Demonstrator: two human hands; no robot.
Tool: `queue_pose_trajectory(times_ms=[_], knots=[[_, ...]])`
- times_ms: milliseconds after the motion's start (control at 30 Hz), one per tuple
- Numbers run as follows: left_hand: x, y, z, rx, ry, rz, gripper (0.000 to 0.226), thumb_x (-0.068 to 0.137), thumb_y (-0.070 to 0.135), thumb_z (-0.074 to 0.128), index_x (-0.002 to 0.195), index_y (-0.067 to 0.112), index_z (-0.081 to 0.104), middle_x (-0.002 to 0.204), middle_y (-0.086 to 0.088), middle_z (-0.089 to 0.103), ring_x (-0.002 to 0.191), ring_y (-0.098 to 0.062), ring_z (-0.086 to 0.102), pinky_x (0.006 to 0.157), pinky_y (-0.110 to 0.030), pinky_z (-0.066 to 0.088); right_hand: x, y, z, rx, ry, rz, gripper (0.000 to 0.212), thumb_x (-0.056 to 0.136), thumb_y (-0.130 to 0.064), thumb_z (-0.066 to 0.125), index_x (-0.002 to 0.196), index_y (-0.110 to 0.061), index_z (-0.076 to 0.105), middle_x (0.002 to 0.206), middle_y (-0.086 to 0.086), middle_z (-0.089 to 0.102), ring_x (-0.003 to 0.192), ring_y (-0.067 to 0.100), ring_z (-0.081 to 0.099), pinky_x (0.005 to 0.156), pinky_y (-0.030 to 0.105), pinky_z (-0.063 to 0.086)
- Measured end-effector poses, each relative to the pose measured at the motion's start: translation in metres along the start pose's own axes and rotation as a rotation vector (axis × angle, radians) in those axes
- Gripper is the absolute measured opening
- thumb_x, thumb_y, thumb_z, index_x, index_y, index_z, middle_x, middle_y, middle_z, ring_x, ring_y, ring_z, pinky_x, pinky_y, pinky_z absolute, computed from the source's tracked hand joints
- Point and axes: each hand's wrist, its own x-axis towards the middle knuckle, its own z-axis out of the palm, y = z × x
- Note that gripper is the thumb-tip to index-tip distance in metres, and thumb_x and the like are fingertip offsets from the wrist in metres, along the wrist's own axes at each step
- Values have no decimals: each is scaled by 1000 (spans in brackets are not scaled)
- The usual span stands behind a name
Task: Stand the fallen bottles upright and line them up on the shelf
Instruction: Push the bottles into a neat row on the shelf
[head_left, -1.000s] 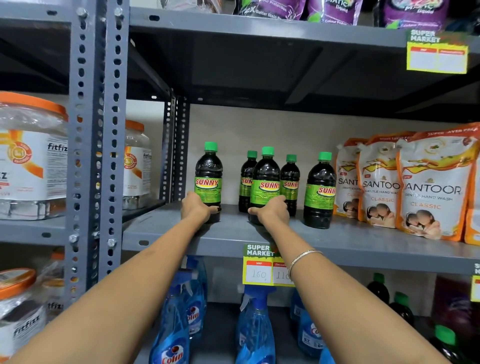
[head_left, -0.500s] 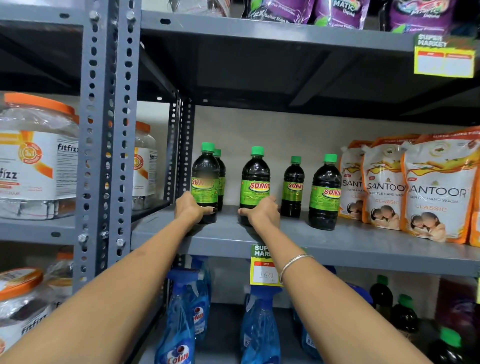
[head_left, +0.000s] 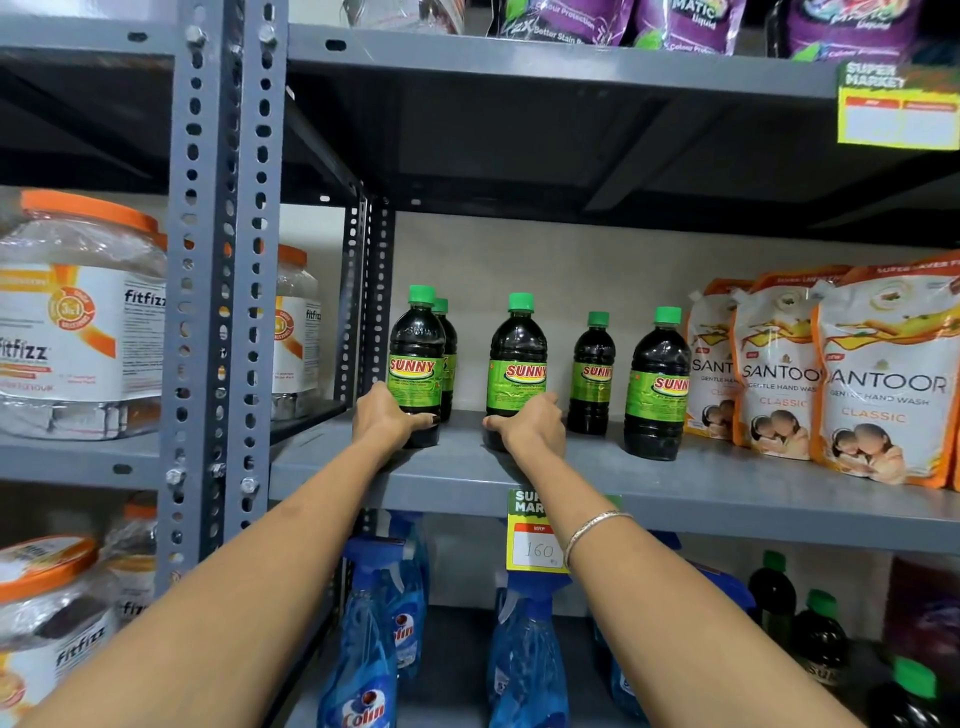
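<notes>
**Bottles Back on Their Feet, Row Not Yet Straight**

A person's left hand is wrapped around the base of a dark plastic bottle with a green cap and green "Sunny" label, while the right hand is closed on the foot of a second, identical bottle, both gripped low, apparently so each can be slid along the grey metal shelf without toppling. All five bottles in view stand upright: a third is tucked just behind the left-hand one, a fourth sits farther back, and a fifth stands nearer the front edge. The staggered depth suggests lining up remains to be done. Orange-and-white "Santoor" hand-wash pouches crowd the right, almost against the fifth bottle, and the perforated grey steel upright hems in the left. A yellow price tag hangs from the shelf lip; blue spray bottles fill the shelf below.
</notes>
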Motion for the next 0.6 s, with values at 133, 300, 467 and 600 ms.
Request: queue_pose_trajectory(times_ms=[133,300,467,600], knots=[[0,2,0,34,9,-1,61,65,27,82,110,2,50,113,-18,61,102,-31,55,81,-34,44,1,0,0,12,-6,0,76,74,-31,79,131,-3,37,133,15,52,121,33,54,92,44,48],[-5,4,0,87,27,31,65,66,29,82,111,-1,46,114,-21,59,104,-35,55,83,-38,45,2,1,1,24,1,1,76,73,-30,79,131,-3,38,132,16,53,121,34,54,92,45,48],[-5,3,0,109,27,34,63,67,29,80,111,-1,46,115,-21,59,105,-34,54,81,-36,44,4,2,4,18,-2,-4,76,74,-31,79,131,-2,38,133,15,52,122,33,53,92,44,48],[-5,3,0,100,23,26,64,68,28,80,112,-2,45,116,-21,58,106,-35,54,83,-38,45,6,3,5,12,-7,-10,77,74,-31,79,132,-3,36,134,15,51,123,33,52,94,44,47]])
